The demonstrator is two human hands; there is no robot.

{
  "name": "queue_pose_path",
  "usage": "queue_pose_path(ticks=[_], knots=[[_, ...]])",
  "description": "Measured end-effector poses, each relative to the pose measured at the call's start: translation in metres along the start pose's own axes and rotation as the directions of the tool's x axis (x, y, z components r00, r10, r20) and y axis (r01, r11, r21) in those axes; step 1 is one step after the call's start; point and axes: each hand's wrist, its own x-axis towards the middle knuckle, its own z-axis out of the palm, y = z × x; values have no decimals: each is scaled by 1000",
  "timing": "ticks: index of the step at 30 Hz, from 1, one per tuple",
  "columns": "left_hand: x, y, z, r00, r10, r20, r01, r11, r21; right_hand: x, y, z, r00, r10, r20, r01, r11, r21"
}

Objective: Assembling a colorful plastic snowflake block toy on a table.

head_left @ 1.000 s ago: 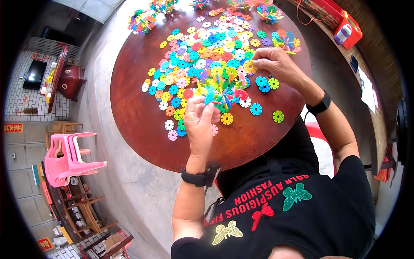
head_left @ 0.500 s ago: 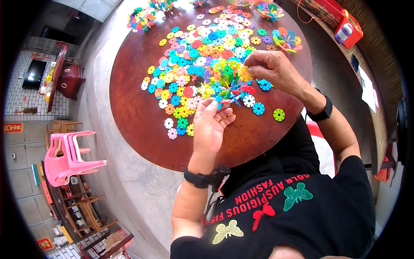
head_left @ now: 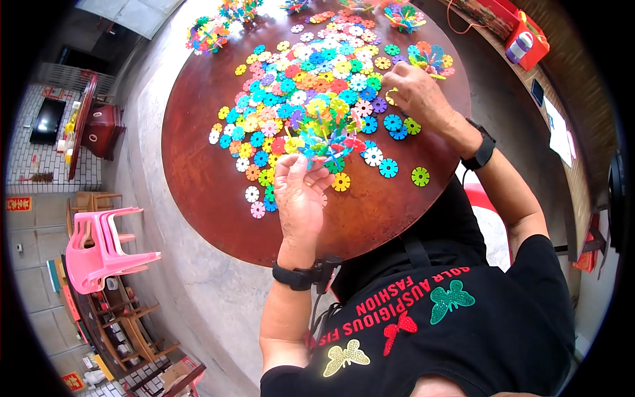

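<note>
The left hand (head_left: 301,192) pinches the near edge of a many-coloured cluster (head_left: 324,140) between thumb and fingers, its other fingers loosely curled; the cluster sits just beyond those fingertips. The right hand (head_left: 420,96), farther forward and to the right, is bent down with fingers drawn together. A yellow disc (head_left: 390,97) shows at its fingertips, but the hand covers too much to tell whether it is gripped.

Between the hands and nearer the body, a white disc (head_left: 373,156) and a blue disc (head_left: 388,168) lie just beside each other, with a green disc (head_left: 420,176) off to their right. Beyond the left hand spreads a pile (head_left: 297,99) of notched discs on the brown counter (head_left: 218,212). Just past the right hand stands a flower (head_left: 430,58) of joined discs; well left of the left hand are pink chairs (head_left: 99,245).
</note>
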Motion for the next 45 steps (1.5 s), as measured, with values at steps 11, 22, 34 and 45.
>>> queue_pose_path(ticks=[11, 22, 34, 45], knots=[[1, -5, -6, 997, -67, 41, 67, 998, 16, -4, -23, 14, 985, 36, 167, 3, 974, -229], [-7, -21, -5, 937, -288, 199, 331, 914, -233, -3, -15, 13, 981, 26, 190, -16, 998, -53], [-11, -32, -2, 891, -381, 247, 445, 842, -305, -5, -7, 22, 991, -42, 128, 52, 996, -72], [0, -17, -13, 948, -314, 51, 317, 930, -186, 0, -10, 11, 995, -20, 95, 21, 1000, -10]])
